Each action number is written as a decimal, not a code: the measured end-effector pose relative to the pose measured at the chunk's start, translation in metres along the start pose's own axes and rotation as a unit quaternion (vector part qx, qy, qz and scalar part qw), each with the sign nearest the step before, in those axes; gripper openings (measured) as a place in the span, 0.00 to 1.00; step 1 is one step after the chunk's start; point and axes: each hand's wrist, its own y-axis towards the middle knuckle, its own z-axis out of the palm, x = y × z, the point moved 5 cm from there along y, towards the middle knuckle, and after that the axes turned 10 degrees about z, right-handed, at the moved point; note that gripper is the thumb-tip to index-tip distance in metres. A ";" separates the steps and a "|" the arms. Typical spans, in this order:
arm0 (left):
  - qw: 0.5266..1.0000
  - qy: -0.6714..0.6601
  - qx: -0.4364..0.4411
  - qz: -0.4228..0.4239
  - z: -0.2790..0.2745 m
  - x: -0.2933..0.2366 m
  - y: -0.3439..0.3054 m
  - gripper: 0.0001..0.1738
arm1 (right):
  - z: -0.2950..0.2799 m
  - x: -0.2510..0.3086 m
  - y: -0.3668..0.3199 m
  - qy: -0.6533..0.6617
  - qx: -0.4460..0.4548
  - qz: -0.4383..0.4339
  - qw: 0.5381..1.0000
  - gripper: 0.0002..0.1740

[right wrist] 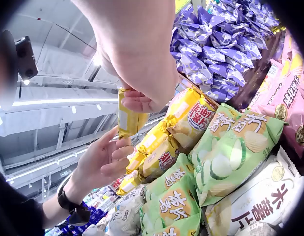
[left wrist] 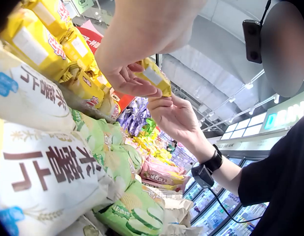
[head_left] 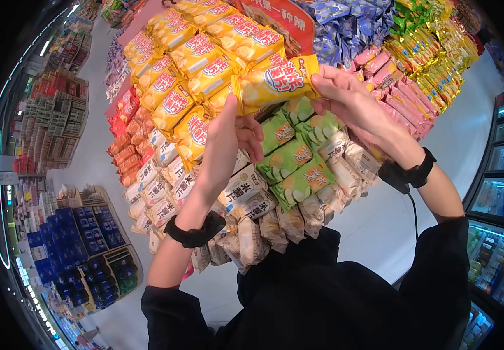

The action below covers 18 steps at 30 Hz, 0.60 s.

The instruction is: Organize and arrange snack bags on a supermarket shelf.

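Both hands hold a yellow packet of chips [head_left: 275, 84] by its two ends, raised above the display, its printed front facing the head camera. My left hand [head_left: 228, 137] pinches the left end, thumb up along the edge and other fingers bent below. At the other end, my right hand [head_left: 351, 99] grips the packet between thumb and fingers. The left wrist view shows the plain white panel on the back of the packet [left wrist: 154, 74]. Under the hands lie green chip packets [head_left: 295, 149] and white chip packets [head_left: 246, 192]; matching yellow packets [head_left: 205, 58] are stacked just beyond.
Blue-purple packets [head_left: 348, 29] and pink packets [head_left: 400, 96] are heaped to the back right. A red sign [head_left: 284, 23] rises behind the yellow stack. Shelves with blue goods [head_left: 68, 251] stand to the left, and lit refrigerators [head_left: 497, 198] line the right side.
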 end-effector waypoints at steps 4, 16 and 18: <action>1.000 0.010 0.006 0.001 0.005 0.004 -0.003 0.27 | 0.000 -0.001 0.003 -0.001 0.034 -0.001 0.999 0.15; 0.989 0.107 -0.024 0.094 -0.007 -0.003 -0.002 0.21 | -0.015 -0.002 0.004 -0.115 -0.025 0.042 0.992 0.13; 0.986 0.137 -0.015 0.094 -0.006 -0.004 -0.003 0.21 | -0.016 0.003 0.001 -0.145 -0.032 0.045 0.988 0.14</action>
